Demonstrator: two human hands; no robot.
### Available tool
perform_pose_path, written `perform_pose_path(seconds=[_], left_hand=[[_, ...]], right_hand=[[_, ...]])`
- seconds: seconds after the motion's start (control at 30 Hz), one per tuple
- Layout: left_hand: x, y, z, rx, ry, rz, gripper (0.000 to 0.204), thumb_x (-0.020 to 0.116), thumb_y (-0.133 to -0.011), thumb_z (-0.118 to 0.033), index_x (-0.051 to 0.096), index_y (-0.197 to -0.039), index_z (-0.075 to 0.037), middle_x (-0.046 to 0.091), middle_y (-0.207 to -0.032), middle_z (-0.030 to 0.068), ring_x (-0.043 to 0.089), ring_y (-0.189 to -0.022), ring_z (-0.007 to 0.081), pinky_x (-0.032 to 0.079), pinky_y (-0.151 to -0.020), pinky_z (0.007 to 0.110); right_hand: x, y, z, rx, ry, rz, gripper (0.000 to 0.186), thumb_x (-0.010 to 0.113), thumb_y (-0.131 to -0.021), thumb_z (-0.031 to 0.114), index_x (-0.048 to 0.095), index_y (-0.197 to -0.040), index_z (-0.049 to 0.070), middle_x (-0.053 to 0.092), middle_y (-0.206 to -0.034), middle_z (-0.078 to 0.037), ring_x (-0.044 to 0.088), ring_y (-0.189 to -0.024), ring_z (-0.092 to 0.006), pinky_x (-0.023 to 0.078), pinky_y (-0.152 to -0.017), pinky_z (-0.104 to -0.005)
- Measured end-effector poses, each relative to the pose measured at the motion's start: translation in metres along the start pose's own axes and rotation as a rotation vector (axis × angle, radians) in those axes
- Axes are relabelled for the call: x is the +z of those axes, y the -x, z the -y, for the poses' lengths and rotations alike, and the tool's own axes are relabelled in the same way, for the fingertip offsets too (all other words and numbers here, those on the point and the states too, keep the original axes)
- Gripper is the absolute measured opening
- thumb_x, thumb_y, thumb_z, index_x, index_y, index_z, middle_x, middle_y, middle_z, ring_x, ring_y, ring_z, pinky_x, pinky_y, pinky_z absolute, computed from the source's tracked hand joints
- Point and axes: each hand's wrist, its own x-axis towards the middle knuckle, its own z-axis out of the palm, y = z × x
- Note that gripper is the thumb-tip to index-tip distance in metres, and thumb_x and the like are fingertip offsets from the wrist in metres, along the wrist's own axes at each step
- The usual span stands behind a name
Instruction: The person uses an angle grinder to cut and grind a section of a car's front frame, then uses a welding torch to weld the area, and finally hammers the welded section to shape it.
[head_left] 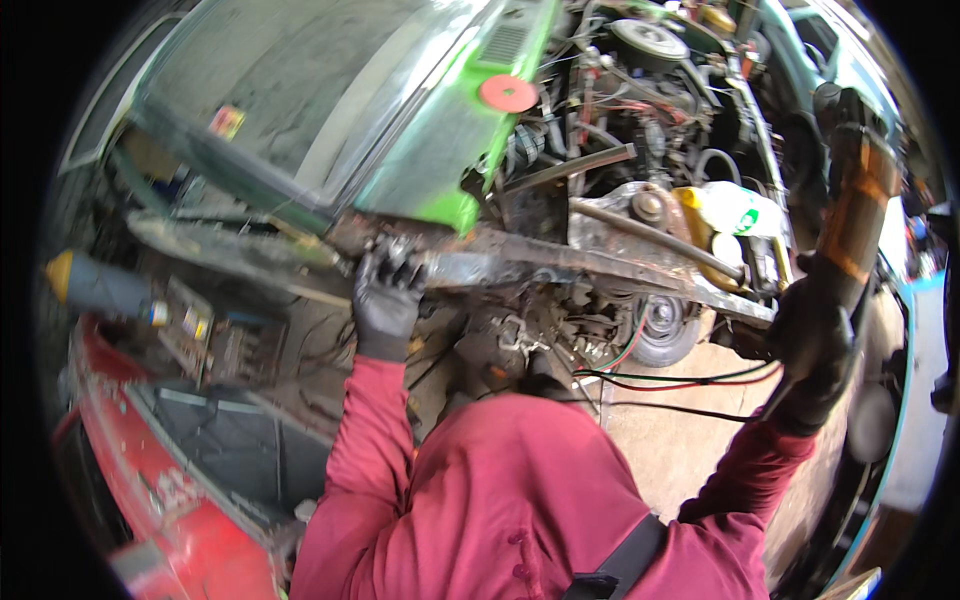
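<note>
Two gloved hands: left hand point(388, 295) clamped on rusty beam's point(560, 268) left end, right hand point(815, 335) gripping orange-banded tool point(850, 215) at its right end.

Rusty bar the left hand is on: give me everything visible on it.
The rusty metal bar is a long, flat, corroded steel member, brown and grey with flaking patches. It runs roughly level, dipping toward the right, below the green car body panel and in front of the exposed engine bay. The gloved left hand grips its left end; the gloved right hand is by its right end, contact unclear.
</note>
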Motion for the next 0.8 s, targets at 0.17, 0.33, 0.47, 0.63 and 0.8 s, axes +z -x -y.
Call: perform_pose_path(seconds=[0.17,0.33,0.47,0.63,0.8], left_hand=[[0.0,0.01,0.012,0.161,-0.105,-0.032,0.032,0.058,-0.112,-0.04,0.073,-0.12,-0.012,0.073,-0.103,0.005,0.072,-0.102,0.0282,0.059,-0.101,0.054],[-0.025,0.051,0.028,0.218,-0.302,-0.176,0.03,0.062,-0.111,-0.037,0.07,-0.124,-0.01,0.072,-0.103,0.0059,0.072,-0.102,0.0254,0.06,-0.1,0.047],[-0.084,0.109,0.066,0.225,-0.417,-0.337,0.03,0.062,-0.112,-0.034,0.071,-0.127,-0.009,0.072,-0.106,0.0039,0.072,-0.098,0.018,0.062,-0.093,0.039],[-0.201,0.196,0.124,0.156,-0.675,-0.608,0.029,0.061,-0.112,-0.031,0.07,-0.128,-0.008,0.075,-0.106,0.0063,0.074,-0.092,0.0186,0.062,-0.084,0.037],[-0.305,0.271,0.159,-0.083,-0.636,-0.746,0.023,0.062,-0.111,-0.025,0.071,-0.123,-0.007,0.077,-0.095,0.0108,0.072,-0.072,0.0182,0.055,-0.061,0.03]], right_hand=[[-0.026,-0.085,-0.009,-0.082,0.215,0.55,0.072,0.046,-0.109,0.048,0.045,-0.16,-0.003,0.065,-0.143,-0.032,0.07,-0.119,-0.0358,0.055,-0.104,-0.0442],[0.017,-0.151,-0.016,-0.24,0.588,0.683,0.057,0.048,-0.113,0.034,0.055,-0.155,-0.004,0.075,-0.12,-0.021,0.073,-0.107,-0.0252,0.057,-0.097,-0.0374],[0.077,-0.197,-0.03,-0.11,0.614,0.72,0.054,0.063,-0.107,0.018,0.055,-0.157,0.0,0.077,-0.111,-0.016,0.073,-0.103,-0.0195,0.058,-0.091,-0.0329],[0.112,-0.241,-0.076,-0.433,0.812,0.781,0.07,0.075,-0.094,0.0,0.055,-0.161,0.006,0.077,-0.112,-0.011,0.071,-0.1,-0.0159,0.058,-0.089,-0.0304],[0.13,-0.281,-0.109,-0.904,1.346,0.828,0.057,0.072,-0.098,0.017,0.059,-0.153,0.016,0.073,-0.103,-0.019,0.071,-0.096,-0.0367,0.059,-0.083,-0.047]])
